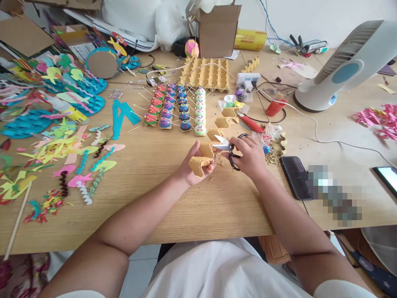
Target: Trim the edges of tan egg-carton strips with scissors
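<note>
My left hand [196, 167] grips a small cut strip of tan egg carton [201, 159], its cups facing up and toward me. In my right hand [249, 155] is a pair of scissors [231, 149] with black handles. The blades stand apart, their tips close beside the carton strip's upper right edge; whether they touch it I cannot tell. Just beyond lie more cut egg-carton pieces [226, 122]. Past my left hand stand rows of painted egg-carton caterpillars, among them a white one [200, 111] and a dark blue one [185, 111].
A whole egg tray [206, 72] lies at the back near a cardboard box [218, 31]. Coloured paper shapes [65, 145] and a glue bottle [66, 108] cover the left. To the right are a white fan [338, 68], a red cup [275, 106], a phone [297, 178] and carton scraps [274, 156].
</note>
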`<state>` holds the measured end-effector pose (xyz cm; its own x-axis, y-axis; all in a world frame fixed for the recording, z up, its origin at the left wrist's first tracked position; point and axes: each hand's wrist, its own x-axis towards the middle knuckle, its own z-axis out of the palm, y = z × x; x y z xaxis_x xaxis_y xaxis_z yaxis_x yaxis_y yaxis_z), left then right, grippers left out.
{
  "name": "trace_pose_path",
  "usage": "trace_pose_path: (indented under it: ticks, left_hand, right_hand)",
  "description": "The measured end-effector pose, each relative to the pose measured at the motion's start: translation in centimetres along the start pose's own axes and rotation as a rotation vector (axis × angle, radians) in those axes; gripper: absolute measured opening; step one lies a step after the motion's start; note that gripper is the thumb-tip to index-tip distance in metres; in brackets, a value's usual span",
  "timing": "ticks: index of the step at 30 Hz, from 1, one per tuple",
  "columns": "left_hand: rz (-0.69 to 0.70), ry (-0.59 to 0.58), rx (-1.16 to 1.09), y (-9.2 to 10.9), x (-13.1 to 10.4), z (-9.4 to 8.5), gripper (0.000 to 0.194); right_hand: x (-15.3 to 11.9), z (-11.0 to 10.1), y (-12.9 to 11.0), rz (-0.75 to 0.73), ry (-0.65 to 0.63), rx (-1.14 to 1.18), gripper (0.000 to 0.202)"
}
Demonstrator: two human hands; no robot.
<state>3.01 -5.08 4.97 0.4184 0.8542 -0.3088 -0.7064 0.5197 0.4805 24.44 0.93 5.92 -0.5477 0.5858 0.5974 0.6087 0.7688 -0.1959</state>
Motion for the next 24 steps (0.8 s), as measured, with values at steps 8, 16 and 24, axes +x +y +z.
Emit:
trace_pose_path:
  ticks: [8,16,24]
  left_hand:
    - [-0.030,-0.023,-0.040,0.07,0.16,-0.15,0.065]
    - [-0.034,-0.022,-0.055,0.05,0.08,0.04,0.066]
    - [-0.068,-0.028,-0.094,0.07,0.08,-0.07,0.067]
  right_hand:
    - [-0.22,0.09,0.37,-0.019,-0.008,-0.040,0.038]
    - [-0.24,-0.20,0.27,-0.014,0.011,-0.101,0.038]
    - [-0.33,-0.29,0.34,-0.010,-0.011,-0.121,0.035]
